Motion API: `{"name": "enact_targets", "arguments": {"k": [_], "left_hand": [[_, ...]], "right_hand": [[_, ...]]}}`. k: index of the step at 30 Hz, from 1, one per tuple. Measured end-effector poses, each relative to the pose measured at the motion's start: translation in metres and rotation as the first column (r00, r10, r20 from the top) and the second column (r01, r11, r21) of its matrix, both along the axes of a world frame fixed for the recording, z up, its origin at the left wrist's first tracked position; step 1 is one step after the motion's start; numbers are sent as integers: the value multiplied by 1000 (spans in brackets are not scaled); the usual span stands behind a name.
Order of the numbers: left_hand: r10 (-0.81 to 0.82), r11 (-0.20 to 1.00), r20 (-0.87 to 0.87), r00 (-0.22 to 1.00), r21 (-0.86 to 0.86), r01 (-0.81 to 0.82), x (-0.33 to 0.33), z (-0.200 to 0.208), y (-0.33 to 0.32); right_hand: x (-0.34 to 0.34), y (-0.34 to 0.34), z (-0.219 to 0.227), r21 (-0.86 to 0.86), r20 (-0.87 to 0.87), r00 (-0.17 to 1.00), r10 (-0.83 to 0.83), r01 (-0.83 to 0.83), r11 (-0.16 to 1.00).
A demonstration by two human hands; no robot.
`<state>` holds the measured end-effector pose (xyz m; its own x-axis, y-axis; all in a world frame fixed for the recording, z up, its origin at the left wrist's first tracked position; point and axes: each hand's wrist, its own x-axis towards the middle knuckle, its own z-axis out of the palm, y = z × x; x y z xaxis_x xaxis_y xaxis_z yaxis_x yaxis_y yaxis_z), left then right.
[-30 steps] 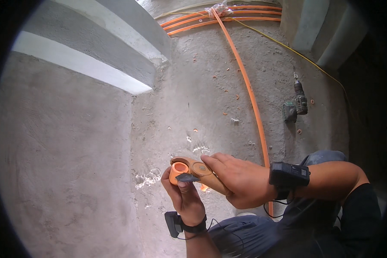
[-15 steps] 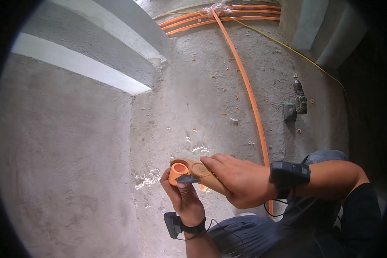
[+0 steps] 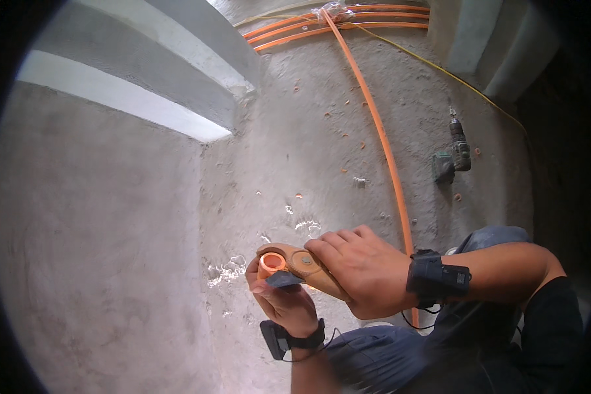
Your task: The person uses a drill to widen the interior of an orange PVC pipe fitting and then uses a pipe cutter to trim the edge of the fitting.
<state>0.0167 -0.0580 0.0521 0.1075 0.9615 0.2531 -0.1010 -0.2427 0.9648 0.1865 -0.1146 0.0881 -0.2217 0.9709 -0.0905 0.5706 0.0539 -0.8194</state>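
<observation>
My left hand [image 3: 284,306] is closed around a short orange pipe piece [image 3: 271,262], its round open end facing up. In my right hand [image 3: 377,272] is a tan pipe cutter [image 3: 303,262], my fingers wrapped over its handles. The cutter's curved jaw hooks around the far side of the pipe piece, while its dark blade [image 3: 284,280] lies against the near side, close to my left thumb. How deep the blade sits in the pipe cannot be made out.
A long orange pipe [image 3: 379,134] runs across the concrete floor from several more pipes [image 3: 289,39] at the back. A cordless drill [image 3: 458,148] lies at the right, near a yellow cable [image 3: 433,67]. Orange scraps and white shavings [image 3: 226,270] are scattered about. A wall corner [image 3: 224,129] juts in from the left.
My left hand has turned slightly and its thumb has shifted left, below the pipe piece. The cutter's blade shows closer against the pipe's near side. Both wrists have moved a little.
</observation>
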Motion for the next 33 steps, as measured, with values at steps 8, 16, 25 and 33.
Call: {"name": "enact_targets", "arguments": {"k": [8,16,25,33], "left_hand": [[488,859,-133,862,-104,-502,26,9,12],[533,846,-45,845,7,-534,17,16,18],[477,873,-32,878,-104,-477,3,10,26],[397,891,-36,917,-227,-394,10,12,19]], "right_hand": [[-14,2,-15,83,-30,999,-19,22,996],[-21,7,-7,-234,-231,973,-17,-39,972],[-19,-2,-21,42,-193,981,-20,28,999],[-16,-5,-14,144,-48,998,-34,41,989]]}}
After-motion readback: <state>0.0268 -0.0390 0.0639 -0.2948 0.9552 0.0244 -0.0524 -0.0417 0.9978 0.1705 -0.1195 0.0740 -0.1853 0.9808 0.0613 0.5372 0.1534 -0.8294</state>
